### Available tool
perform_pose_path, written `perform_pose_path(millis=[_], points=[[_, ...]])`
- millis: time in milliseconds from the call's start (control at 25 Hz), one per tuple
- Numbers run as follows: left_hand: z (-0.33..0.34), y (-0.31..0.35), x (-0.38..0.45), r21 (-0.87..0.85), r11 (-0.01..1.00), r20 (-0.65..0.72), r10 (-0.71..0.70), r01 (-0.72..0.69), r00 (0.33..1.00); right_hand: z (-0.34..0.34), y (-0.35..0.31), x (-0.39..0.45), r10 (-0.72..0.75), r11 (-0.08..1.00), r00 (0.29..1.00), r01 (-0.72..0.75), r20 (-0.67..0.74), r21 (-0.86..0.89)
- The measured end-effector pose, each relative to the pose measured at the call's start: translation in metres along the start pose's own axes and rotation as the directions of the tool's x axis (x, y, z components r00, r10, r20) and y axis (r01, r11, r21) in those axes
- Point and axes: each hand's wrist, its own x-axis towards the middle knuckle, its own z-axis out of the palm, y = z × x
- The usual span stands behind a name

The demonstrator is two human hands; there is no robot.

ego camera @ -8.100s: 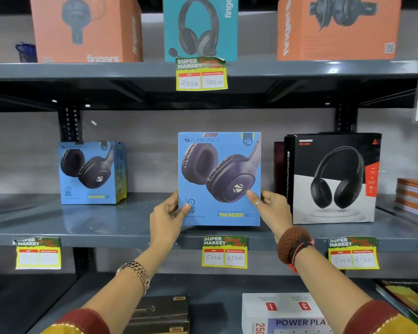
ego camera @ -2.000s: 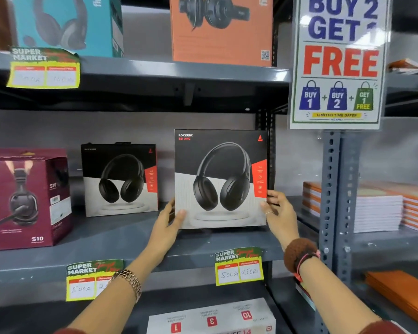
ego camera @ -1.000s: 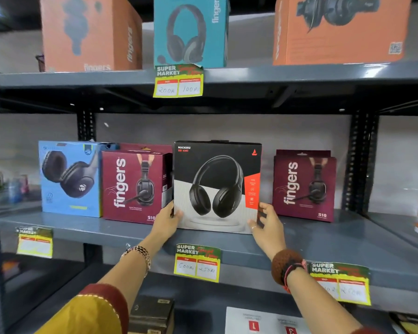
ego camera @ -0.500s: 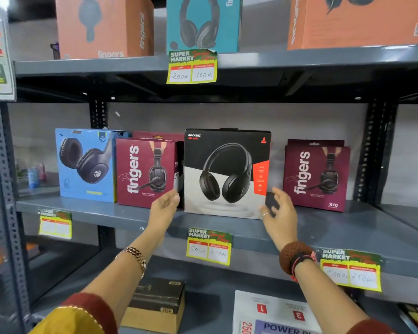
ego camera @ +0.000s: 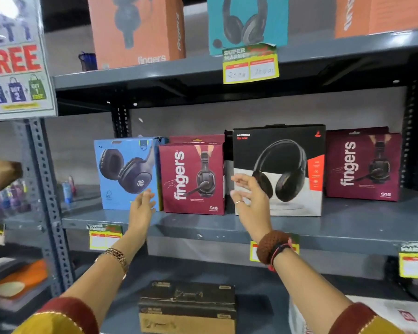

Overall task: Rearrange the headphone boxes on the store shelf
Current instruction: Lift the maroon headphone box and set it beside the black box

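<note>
Four headphone boxes stand in a row on the grey middle shelf (ego camera: 227,227): a blue box (ego camera: 126,174), a maroon "fingers" box (ego camera: 191,179), a black-and-white box (ego camera: 289,169) and a second maroon box (ego camera: 362,165). My left hand (ego camera: 141,208) hovers open in front of the blue box's lower right corner. My right hand (ego camera: 248,198) is open with fingers spread, just in front of the black-and-white box's left edge. Neither hand holds anything.
The upper shelf carries an orange box (ego camera: 135,30), a teal box (ego camera: 246,20) and another orange box (ego camera: 381,13). A "FREE" poster (ego camera: 15,61) hangs on the left upright. A dark carton (ego camera: 186,307) sits below. Yellow price tags (ego camera: 251,66) hang on shelf edges.
Both hands let go of the black-and-white box, which now stands on the shelf. The hands have drifted left, and the view has swung left too.
</note>
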Motion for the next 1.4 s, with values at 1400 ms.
perform_pose_path(millis=[1400], points=[[0.230,-0.008,-0.251,-0.130,0.844,0.198,0.537,-0.521,0.820,-0.270,-0.012,-0.082,0.108,0.966,0.903,-0.194,-0.415,-0.169]])
